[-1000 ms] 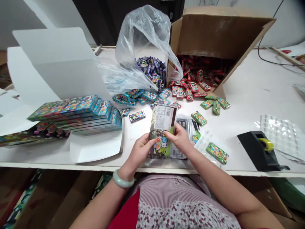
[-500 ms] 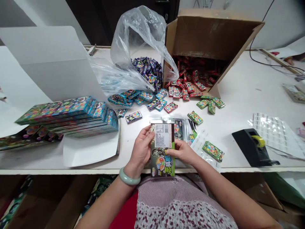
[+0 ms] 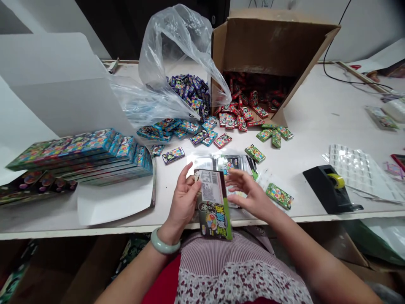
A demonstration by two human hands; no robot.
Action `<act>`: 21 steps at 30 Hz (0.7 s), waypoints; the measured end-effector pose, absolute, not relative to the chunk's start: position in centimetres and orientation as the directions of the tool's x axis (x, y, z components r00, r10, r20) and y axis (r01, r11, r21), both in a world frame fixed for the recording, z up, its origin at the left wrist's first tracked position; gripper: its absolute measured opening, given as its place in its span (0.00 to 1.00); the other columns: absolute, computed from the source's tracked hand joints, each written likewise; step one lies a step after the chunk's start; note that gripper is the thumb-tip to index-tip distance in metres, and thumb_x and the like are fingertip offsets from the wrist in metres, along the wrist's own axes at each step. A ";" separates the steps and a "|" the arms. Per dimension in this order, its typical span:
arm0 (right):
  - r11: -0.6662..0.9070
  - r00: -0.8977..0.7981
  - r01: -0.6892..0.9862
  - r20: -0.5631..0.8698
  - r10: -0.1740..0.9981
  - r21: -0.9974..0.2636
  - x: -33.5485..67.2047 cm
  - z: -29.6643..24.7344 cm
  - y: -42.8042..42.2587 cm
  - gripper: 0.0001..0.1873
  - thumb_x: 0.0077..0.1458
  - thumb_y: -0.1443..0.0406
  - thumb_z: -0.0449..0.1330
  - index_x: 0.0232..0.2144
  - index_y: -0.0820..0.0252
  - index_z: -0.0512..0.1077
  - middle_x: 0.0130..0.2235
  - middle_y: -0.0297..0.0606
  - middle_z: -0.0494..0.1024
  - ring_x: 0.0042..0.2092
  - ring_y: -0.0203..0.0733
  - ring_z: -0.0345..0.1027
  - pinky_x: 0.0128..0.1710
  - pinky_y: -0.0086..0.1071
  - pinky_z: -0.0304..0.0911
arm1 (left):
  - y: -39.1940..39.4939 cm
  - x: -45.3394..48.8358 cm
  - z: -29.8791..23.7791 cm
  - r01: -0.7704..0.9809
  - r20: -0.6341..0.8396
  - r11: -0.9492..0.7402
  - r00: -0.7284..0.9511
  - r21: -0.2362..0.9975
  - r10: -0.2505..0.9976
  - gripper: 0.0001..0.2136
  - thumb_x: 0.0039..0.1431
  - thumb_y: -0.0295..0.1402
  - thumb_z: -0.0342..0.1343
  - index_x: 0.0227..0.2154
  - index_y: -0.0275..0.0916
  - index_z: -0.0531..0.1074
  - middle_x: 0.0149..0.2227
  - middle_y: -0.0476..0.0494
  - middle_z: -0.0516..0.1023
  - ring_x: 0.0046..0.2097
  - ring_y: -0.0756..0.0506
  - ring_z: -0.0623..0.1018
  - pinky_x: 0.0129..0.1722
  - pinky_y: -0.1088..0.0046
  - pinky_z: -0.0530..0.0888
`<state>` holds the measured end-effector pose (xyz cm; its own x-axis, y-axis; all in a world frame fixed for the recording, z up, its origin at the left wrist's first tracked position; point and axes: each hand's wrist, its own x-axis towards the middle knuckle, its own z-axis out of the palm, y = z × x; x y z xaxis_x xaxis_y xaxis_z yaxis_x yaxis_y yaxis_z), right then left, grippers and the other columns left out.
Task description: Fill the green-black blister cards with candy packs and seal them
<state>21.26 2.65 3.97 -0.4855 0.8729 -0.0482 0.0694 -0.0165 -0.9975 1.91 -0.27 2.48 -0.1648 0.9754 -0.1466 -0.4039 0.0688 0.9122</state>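
My left hand (image 3: pixel 185 198) pinches the left edge of a printed candy pouch (image 3: pixel 214 207), thumb on top. The pouch hangs over the table's front edge, its black, green and white side facing up, with a barcode label. Just right of it is my right hand (image 3: pixel 248 194), its fingers apart and holding nothing. Behind both hands lies a pile of similar pouches (image 3: pixel 233 162) in clear and dark film, partly hidden by the hands. A green candy box (image 3: pixel 279 196) rests on clear film right of my right hand. Another green box (image 3: pixel 255 153) lies behind the pile.
At left, an open white carton (image 3: pixel 117 202) holds stacked candy boxes (image 3: pixel 95 147). A plastic bag (image 3: pixel 177 46) of purple boxes and a cardboard box (image 3: pixel 272 46) of red ones stand behind. Loose blue boxes (image 3: pixel 171 128) lie nearby. A tape dispenser (image 3: pixel 329 190) and sticker sheets (image 3: pixel 357 169) are at right.
My right hand has let go of the pouch and opened, moving slightly right of it. My left hand still holds the pouch, which is now tilted a little. The whole view has shifted slightly.
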 end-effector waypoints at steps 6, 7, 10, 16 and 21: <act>0.156 -0.374 0.124 0.099 0.922 -0.980 20.5 5.2 2.9 0.24 0.53 0.63 0.62 0.51 0.48 0.60 0.41 0.36 0.73 0.36 0.37 0.70 0.37 0.35 0.68 | -0.5 0.8 2.5 -0.395 -0.109 0.078 -0.057 0.915 0.992 0.21 0.55 0.34 0.59 0.52 0.47 0.65 0.42 0.46 0.77 0.39 0.49 0.77 0.39 0.74 0.74; 0.157 -0.384 0.143 0.091 0.919 -0.977 20.5 5.0 2.9 0.22 0.54 0.62 0.60 0.51 0.48 0.61 0.42 0.36 0.73 0.36 0.37 0.70 0.36 0.35 0.68 | -0.6 0.5 2.5 -0.380 -0.103 0.088 -0.018 0.921 0.995 0.20 0.56 0.34 0.59 0.52 0.47 0.65 0.41 0.46 0.78 0.40 0.49 0.77 0.40 0.74 0.74; 0.169 -0.447 0.253 0.040 0.893 -0.953 21.2 4.9 3.3 0.15 0.57 0.61 0.58 0.47 0.51 0.65 0.39 0.36 0.74 0.34 0.36 0.69 0.33 0.34 0.67 | -0.7 -0.4 2.5 -0.269 -0.094 0.116 0.094 0.956 0.991 0.18 0.56 0.33 0.59 0.49 0.44 0.66 0.40 0.44 0.78 0.40 0.47 0.77 0.40 0.71 0.74; 0.287 -0.523 0.342 0.073 0.849 -0.895 22.5 5.8 4.8 0.06 0.59 0.61 0.55 0.32 0.55 0.68 0.33 0.35 0.73 0.35 0.38 0.67 0.34 0.35 0.63 | -0.2 0.7 3.8 0.046 0.046 -0.043 -0.070 0.998 0.996 0.07 0.58 0.36 0.55 0.37 0.40 0.72 0.36 0.46 0.77 0.38 0.48 0.76 0.38 0.72 0.73; 0.003 -0.440 0.075 -0.030 0.898 -0.997 21.7 5.8 5.3 0.08 0.52 0.61 0.61 0.33 0.56 0.67 0.35 0.35 0.71 0.34 0.36 0.67 0.27 0.30 0.65 | 0.3 1.5 4.4 -0.087 0.039 -0.049 -0.112 0.995 0.993 0.07 0.59 0.35 0.56 0.38 0.40 0.72 0.40 0.43 0.80 0.41 0.46 0.78 0.40 0.69 0.75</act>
<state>21.68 5.33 5.84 -0.4395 0.8977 -0.0305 0.0748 0.0028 -0.9972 1.48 0.30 4.41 -0.1116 0.9930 0.0394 -0.0871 -0.0493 0.9950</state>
